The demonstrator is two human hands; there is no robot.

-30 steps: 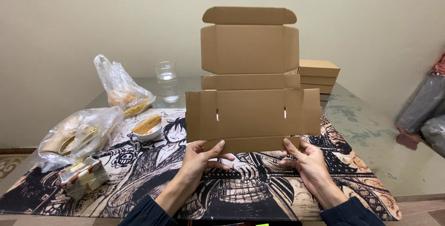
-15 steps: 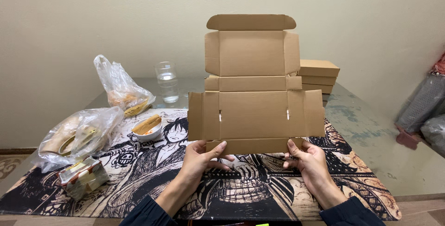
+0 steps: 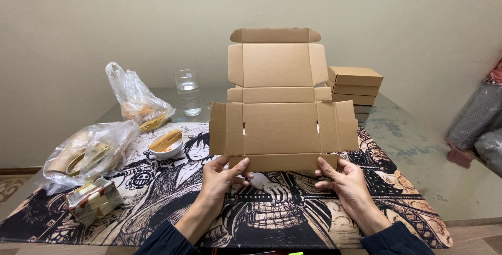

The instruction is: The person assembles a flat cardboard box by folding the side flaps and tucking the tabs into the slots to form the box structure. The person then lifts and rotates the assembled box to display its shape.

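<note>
I hold a flat, unfolded brown cardboard box blank (image 3: 281, 114) upright above the table, its flaps spread to the sides and top. My left hand (image 3: 222, 177) pinches the bottom flap at its left end. My right hand (image 3: 346, 179) pinches the same flap at its right end. Under both hands lies a black-and-white comic-print mat (image 3: 157, 203).
Folded cardboard boxes (image 3: 355, 83) are stacked at the back right. A glass of water (image 3: 188, 92), two clear plastic bags with food (image 3: 137, 101) (image 3: 83, 153), a small white bowl (image 3: 166, 145) and a small packet (image 3: 94, 198) sit to the left. The glass tabletop (image 3: 418, 145) shows at right.
The cardboard blank has shifted slightly lower and tilted a little in my hands. Both hands keep their grip on the bottom flap.
</note>
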